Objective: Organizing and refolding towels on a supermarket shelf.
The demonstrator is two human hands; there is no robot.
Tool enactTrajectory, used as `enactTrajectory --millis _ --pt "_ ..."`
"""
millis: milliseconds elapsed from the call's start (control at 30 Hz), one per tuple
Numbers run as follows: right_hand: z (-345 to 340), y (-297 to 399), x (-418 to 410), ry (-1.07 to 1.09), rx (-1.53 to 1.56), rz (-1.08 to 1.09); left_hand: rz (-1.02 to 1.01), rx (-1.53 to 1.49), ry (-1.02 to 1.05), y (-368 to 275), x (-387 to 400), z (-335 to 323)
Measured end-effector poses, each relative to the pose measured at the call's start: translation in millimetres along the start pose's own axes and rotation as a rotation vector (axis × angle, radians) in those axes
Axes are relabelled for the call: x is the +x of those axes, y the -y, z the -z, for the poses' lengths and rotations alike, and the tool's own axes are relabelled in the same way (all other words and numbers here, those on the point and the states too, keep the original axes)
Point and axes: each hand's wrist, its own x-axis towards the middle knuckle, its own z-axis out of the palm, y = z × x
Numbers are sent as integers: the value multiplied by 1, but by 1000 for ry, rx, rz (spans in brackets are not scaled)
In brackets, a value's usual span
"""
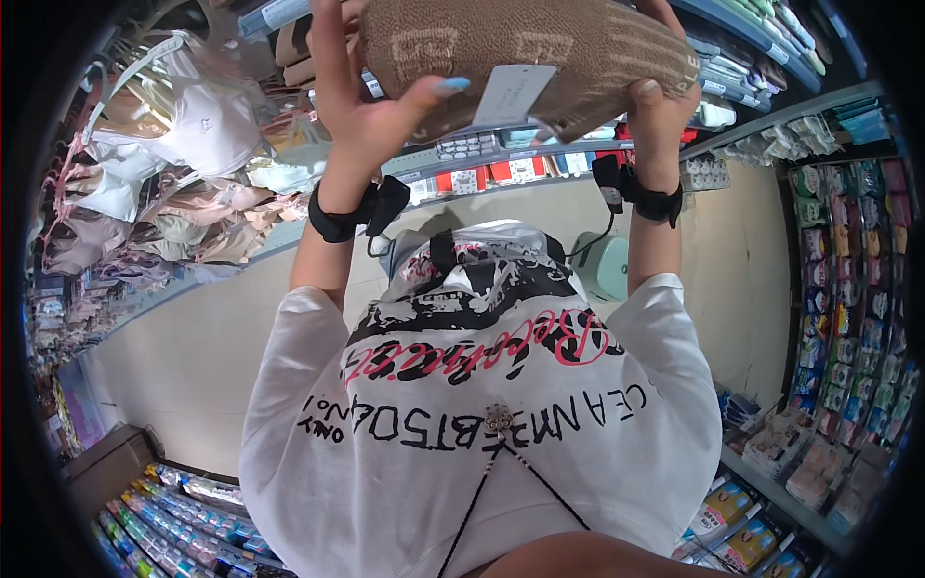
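Both hands raise a folded brown knitted textile, like a towel (pixel 491 43), at the top of the view, in front of store shelves. My left hand (pixel 376 108) grips its left side, with a blue-nailed thumb on the near face. At the right end my right hand (pixel 661 108) clasps the ribbed part, thumb pressed on the front. A white paper tag (pixel 514 94) bearing writing hangs from the textile's front. Most of the fingers are hidden behind the cloth or cut off by the picture's edge. Each wrist wears a black strap with a small device.
Bras (pixel 209 134) hang on racks at the left. Shelves with folded textiles (pixel 737 72) stand ahead and at upper right. Hanging packets (pixel 842 289) line the right side. A pale green stool (pixel 607 267) stands on the floor beyond my body. Packaged goods (pixel 730 506) fill shelves at lower right.
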Motion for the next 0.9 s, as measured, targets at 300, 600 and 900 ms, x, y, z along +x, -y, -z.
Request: enactTrajectory --millis 300,600,900 --pt "34 -21 -3 -80 342 -559 438 -652 24 5 -12 -18" --pt "22 9 -28 34 773 -828 749 -96 340 -20 -19 -15" --pt "12 -15 -38 -174 376 -576 505 277 -332 -13 -78 -38"
